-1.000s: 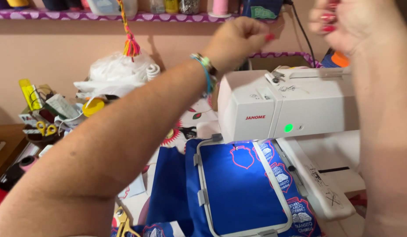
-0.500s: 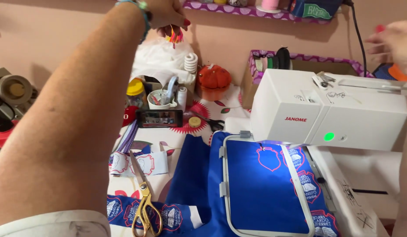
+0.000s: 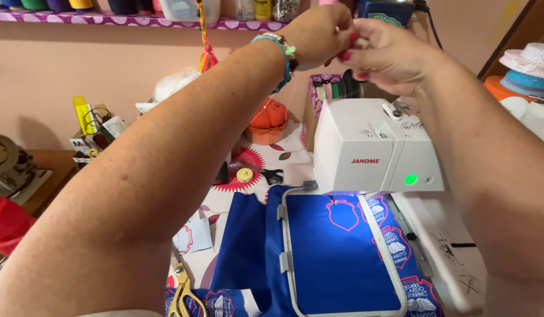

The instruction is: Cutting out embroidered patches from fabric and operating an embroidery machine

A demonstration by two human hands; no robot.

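At the far left edge a red container [image 3: 5, 226] sits low beside a wooden ledge, with a cluster of small tools [image 3: 93, 132] behind it against the wall; none of this is within my reach at present. Gold-handled scissors [image 3: 183, 293] lie at the bottom edge on the printed table cover [image 3: 248, 161]. My left hand [image 3: 316, 35] is raised above the white embroidery machine [image 3: 372, 149], fingers curled and pinched closed, and it meets my right hand [image 3: 386, 56], likewise pinched, fingertip to fingertip. Whatever is pinched is too fine to see clearly; I judge it to be thread, since a thin strand [image 3: 291, 97] seems to fall from beneath my left wrist. The hands are over the top of the machine, near its thread guides [image 3: 395, 111]. Below, blue fabric [image 3: 336, 258] is clamped in a white hoop [image 3: 284, 258] under the head, with a red shield outline [image 3: 343, 214] stitched close to the needle area. Assessment: keep the strand taut between both pinches, bring it down square onto the guides, and keep my forearms clear of the hoop so the fabric is not nudged. The green light [image 3: 410, 179] is lit.
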